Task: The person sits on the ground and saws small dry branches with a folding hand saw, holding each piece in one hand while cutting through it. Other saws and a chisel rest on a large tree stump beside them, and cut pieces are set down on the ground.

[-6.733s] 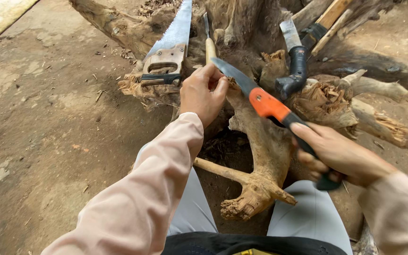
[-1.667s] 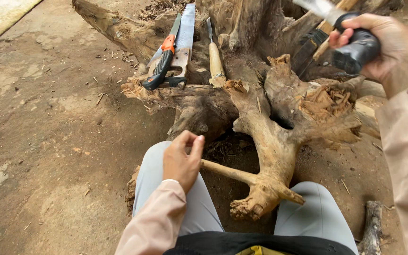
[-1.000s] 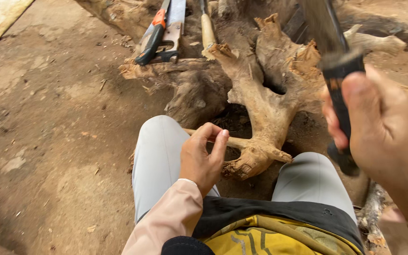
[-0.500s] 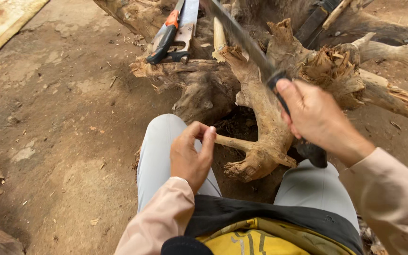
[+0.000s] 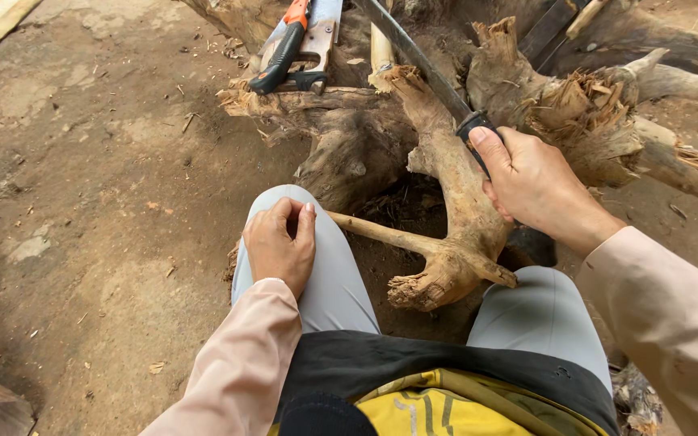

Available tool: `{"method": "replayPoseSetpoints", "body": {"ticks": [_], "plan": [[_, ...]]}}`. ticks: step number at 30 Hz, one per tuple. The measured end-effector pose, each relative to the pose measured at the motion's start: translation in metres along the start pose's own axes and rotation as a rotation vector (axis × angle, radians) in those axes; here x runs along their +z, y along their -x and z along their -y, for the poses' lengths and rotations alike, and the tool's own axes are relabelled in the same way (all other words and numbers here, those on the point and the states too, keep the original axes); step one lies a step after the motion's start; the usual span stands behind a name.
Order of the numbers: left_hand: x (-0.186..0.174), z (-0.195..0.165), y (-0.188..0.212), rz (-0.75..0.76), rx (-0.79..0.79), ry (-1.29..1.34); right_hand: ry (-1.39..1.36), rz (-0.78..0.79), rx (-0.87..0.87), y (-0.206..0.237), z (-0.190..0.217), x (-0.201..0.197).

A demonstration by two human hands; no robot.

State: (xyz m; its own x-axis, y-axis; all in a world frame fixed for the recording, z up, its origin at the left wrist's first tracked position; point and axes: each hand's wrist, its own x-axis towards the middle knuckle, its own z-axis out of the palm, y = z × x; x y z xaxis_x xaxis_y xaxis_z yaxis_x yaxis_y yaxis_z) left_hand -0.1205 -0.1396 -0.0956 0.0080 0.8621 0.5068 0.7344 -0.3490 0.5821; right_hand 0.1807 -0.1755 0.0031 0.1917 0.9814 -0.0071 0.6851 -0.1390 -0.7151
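While on stump [image 5: 365,145]: three saws, one [image 5: 422,64] in right hand [image 5: 531,182].

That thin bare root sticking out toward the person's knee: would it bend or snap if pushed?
The thin root looks dry and woody, so probably stiff. Splintered ends on the stump suggest it might crack rather than flex. Still joined to the stump, it likely won't roll.

A dull grey metal saw blade [image 5: 414,56] is seen against the rough, splintered brown wood root [image 5: 454,210]. Matt pale-grey cloth trousers [image 5: 333,274] and dry, gritty earth floor [image 5: 82,186] are shown.
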Motion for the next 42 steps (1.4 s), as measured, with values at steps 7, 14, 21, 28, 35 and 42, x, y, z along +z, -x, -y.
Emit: {"method": "replayPoseSetpoints", "body": {"ticks": [7,14,21,28,35,42], "plan": [[0.0,-0.003,0.002,0.02,0.041,-0.043,-0.341,-0.166,-0.407,0.011,0.036,-0.054],[-0.003,-0.011,-0.003,0.043,0.036,-0.045,-0.014,-0.216,-0.354,0.001,0.037,-0.02],[-0.005,-0.014,0.0,0.031,0.069,-0.023,-0.565,0.158,0.112,-0.003,0.001,-0.002],[-0.006,-0.017,-0.002,0.079,0.026,-0.018,-0.408,-0.227,-0.562,0.01,0.07,-0.06],[-0.007,-0.018,-0.005,0.092,0.017,-0.012,-0.256,0.118,0.155,-0.006,0.026,-0.005],[-0.007,-0.015,-0.002,0.082,0.059,-0.037,-0.532,0.082,-0.161,-0.001,0.025,-0.034]]}}
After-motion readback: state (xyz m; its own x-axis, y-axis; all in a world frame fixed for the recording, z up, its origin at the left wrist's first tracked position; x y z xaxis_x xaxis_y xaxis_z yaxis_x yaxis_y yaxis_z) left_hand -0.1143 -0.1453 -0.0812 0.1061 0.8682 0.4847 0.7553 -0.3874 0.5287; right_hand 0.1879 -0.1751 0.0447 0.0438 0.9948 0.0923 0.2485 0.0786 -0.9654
